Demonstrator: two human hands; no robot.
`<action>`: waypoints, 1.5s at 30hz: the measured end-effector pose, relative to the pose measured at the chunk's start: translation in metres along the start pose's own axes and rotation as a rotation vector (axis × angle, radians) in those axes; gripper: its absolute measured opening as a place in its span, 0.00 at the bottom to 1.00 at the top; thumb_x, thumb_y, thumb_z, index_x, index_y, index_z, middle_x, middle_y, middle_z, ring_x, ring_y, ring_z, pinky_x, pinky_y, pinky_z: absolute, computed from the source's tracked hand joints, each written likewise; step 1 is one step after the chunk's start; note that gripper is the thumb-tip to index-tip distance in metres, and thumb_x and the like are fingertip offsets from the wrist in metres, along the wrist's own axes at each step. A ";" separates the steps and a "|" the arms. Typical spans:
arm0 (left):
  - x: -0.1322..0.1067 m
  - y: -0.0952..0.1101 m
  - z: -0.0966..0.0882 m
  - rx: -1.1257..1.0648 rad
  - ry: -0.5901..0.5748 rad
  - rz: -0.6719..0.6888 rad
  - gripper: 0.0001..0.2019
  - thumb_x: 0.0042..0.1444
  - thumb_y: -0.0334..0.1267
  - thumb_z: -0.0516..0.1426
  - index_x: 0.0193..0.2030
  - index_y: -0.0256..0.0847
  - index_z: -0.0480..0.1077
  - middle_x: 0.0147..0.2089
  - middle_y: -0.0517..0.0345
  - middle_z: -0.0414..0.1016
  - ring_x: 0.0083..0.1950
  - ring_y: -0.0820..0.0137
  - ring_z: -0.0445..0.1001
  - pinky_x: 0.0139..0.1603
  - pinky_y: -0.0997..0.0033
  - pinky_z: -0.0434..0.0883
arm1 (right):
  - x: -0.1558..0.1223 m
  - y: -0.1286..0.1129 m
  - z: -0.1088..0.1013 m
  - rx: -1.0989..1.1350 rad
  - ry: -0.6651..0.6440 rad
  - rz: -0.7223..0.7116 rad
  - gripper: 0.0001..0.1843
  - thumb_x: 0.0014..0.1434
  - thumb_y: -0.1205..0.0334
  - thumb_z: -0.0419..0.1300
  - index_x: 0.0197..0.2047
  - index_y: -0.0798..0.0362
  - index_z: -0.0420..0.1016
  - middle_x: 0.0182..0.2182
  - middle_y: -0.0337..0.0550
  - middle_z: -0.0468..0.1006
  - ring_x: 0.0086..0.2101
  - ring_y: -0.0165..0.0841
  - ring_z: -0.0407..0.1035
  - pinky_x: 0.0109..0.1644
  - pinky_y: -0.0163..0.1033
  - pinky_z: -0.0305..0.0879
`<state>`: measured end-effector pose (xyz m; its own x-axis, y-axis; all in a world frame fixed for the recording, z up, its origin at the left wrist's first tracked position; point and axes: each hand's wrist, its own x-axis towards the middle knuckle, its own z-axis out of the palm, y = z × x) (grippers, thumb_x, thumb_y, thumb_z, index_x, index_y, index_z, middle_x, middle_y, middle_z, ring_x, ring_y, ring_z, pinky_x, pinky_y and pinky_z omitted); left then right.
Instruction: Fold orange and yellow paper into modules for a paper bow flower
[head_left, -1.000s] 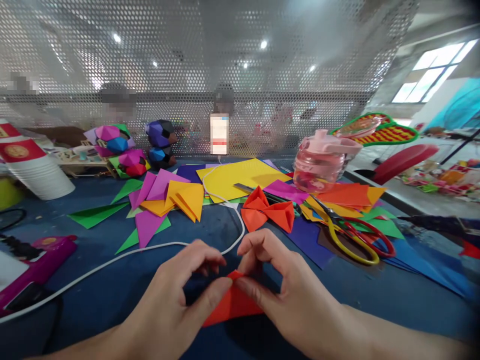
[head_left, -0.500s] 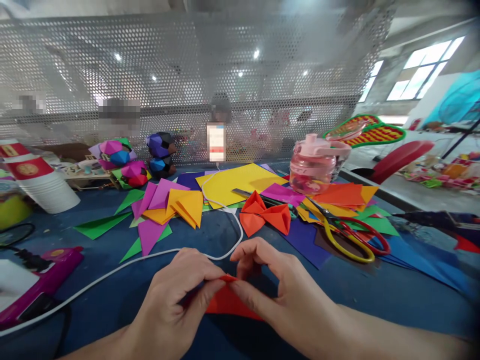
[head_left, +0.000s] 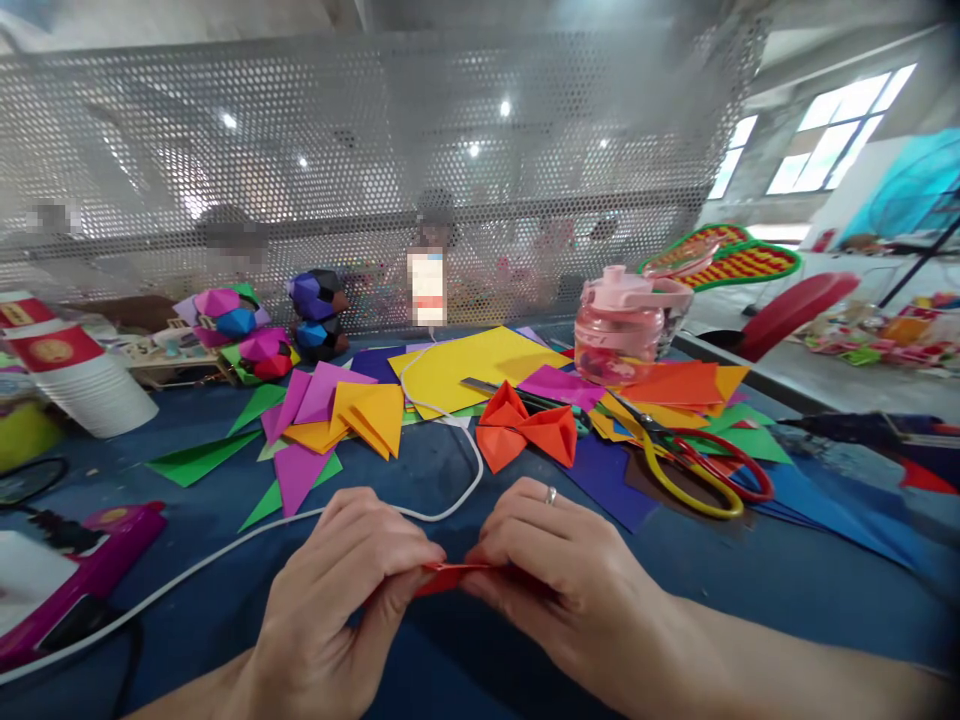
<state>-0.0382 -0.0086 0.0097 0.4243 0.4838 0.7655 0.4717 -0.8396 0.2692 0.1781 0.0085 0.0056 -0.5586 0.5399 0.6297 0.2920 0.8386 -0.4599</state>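
Note:
Between my two hands is a piece of red paper (head_left: 448, 577), folded and seen nearly edge-on. My left hand (head_left: 341, 585) pinches its left side with thumb above fingers tucked behind. My right hand (head_left: 562, 570), with a ring on one finger, grips the right side between thumb and fingers. Much of the paper is hidden by my fingers. Just beyond my hands sit folded orange-red paper pieces (head_left: 504, 428), joined or touching one another. Left of them lie folded yellow-orange papers (head_left: 369, 418) and purple papers (head_left: 304, 478).
A white cable (head_left: 285, 522) curves across the blue table. Scissors with yellow and red handles (head_left: 694, 475) lie to the right, near a pink bottle (head_left: 619, 330). Stacked paper cups (head_left: 90, 385) and a purple power strip (head_left: 112, 560) are at left; a perforated screen (head_left: 375, 180) stands behind.
My right hand has turned over the paper, its fingers now closed along the edge. The red paper has tilted from showing its broad face to nearly edge-on. The view has shifted slightly.

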 end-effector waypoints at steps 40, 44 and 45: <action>-0.004 0.004 0.013 -0.207 -0.290 -0.521 0.12 0.63 0.34 0.53 0.27 0.41 0.69 0.25 0.65 0.71 0.29 0.74 0.70 0.31 0.75 0.65 | 0.000 -0.005 0.003 0.062 -0.139 0.365 0.08 0.66 0.66 0.57 0.33 0.52 0.70 0.28 0.37 0.72 0.31 0.30 0.65 0.35 0.35 0.59; -0.003 -0.001 0.015 -0.152 -0.396 -0.537 0.10 0.64 0.34 0.53 0.32 0.42 0.72 0.29 0.65 0.75 0.31 0.72 0.72 0.33 0.73 0.66 | 0.000 -0.001 0.007 -0.027 -0.204 0.405 0.08 0.65 0.69 0.56 0.32 0.53 0.69 0.28 0.38 0.72 0.31 0.31 0.64 0.34 0.36 0.56; -0.004 -0.002 0.015 -0.139 -0.390 -0.537 0.09 0.64 0.34 0.53 0.33 0.42 0.72 0.31 0.64 0.76 0.33 0.71 0.73 0.35 0.72 0.67 | 0.000 0.001 0.008 -0.056 -0.223 0.407 0.09 0.65 0.70 0.55 0.32 0.53 0.69 0.28 0.38 0.72 0.31 0.32 0.63 0.35 0.37 0.56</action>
<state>-0.0296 -0.0047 -0.0023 0.4188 0.8743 0.2452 0.6023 -0.4696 0.6456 0.1723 0.0092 0.0001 -0.5413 0.8022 0.2520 0.5603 0.5676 -0.6033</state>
